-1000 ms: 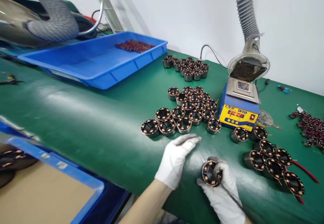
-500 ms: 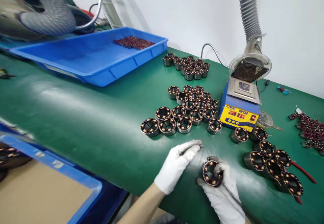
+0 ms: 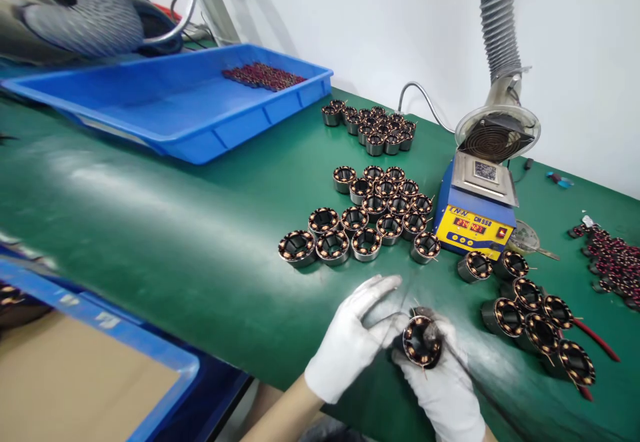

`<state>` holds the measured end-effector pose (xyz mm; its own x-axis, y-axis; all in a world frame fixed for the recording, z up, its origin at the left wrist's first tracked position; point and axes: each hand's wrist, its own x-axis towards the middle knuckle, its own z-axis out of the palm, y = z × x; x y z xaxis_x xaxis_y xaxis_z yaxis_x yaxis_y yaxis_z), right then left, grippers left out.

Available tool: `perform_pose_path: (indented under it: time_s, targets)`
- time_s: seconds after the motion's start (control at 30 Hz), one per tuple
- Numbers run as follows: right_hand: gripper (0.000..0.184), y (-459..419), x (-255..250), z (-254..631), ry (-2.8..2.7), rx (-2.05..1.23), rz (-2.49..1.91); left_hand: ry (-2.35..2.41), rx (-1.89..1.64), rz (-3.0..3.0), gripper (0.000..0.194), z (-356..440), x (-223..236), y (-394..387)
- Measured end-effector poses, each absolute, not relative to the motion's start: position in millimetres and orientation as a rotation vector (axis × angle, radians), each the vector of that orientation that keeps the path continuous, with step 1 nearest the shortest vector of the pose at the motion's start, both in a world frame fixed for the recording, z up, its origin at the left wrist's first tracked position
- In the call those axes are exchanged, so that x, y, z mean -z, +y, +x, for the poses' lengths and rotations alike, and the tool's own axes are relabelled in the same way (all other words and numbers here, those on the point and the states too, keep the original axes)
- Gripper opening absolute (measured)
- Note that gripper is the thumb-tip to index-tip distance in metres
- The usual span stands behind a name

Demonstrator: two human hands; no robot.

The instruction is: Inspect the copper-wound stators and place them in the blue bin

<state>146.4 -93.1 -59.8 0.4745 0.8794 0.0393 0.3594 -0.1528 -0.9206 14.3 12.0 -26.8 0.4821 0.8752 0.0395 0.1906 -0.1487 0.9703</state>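
Note:
My right hand, in a white glove with darkened fingertips, is closed around a motor stator. The stator is a dark ring with copper windings, its open end tilted up toward me, and a thin wire end sticks out at its lower rim. Just left of it is my left hand, also gloved, with thumb and fingers apart and nothing visible between them. Its thumb tip is close to the stator's left side; whether they touch I cannot tell. Beyond my hands stands a group of similar stators on the green table.
Right of my hands, more stators lie by red-handled tools. A blue and yellow solder pot stands behind, under an extraction hose. Farther back are another stator cluster and a blue tray. Small dark-red parts lie far right.
My left hand has opened from a pinch, its thumb spreading toward the stator. My right hand still holds the stator in nearly the same place. The solder pot's display digits differ.

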Motion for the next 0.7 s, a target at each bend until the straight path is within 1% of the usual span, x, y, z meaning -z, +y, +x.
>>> perform_pose_path:
  time_s: [0.07,0.1,0.13,0.2,0.27,0.4,0.47,0.53,0.63,0.7]
  targets:
    - [0.033,-92,58,146,-1.173,-0.54,-1.783,0.975,-0.768,1.665,0.05,16,25,11]
    - [0.034,-92,58,146,-1.211,-0.496,-1.789,0.968,-0.739,1.699,0.051,19,25,10]
    - [0.034,-92,58,146,-1.245,-0.454,-1.78,0.958,-0.707,1.722,0.049,22,25,9]
    - [0.033,-91,58,145,-1.291,-0.365,-1.751,0.948,-0.647,1.714,0.035,31,25,5]
    - [0.031,-90,59,145,-1.327,-0.289,-1.745,0.954,-0.668,1.67,0.025,39,27,0]
    - [0.03,-88,63,146,-1.346,-0.182,-1.76,0.946,-0.771,1.661,0.023,45,29,-4]
    - [0.032,-89,66,146,-1.321,-0.179,-1.758,0.988,-0.738,1.624,0.029,42,28,-3]
    - [0.037,-90,69,144,-1.267,-0.232,-1.769,1.051,-0.72,1.579,0.033,35,29,-1]
    - [0.052,-91,67,137,-1.118,-0.363,-1.794,1.132,-0.805,1.684,0.025,16,35,0]
    - [0.056,-90,60,134,-0.986,-0.485,-1.82,1.142,-0.916,1.917,0.019,-1,43,0]
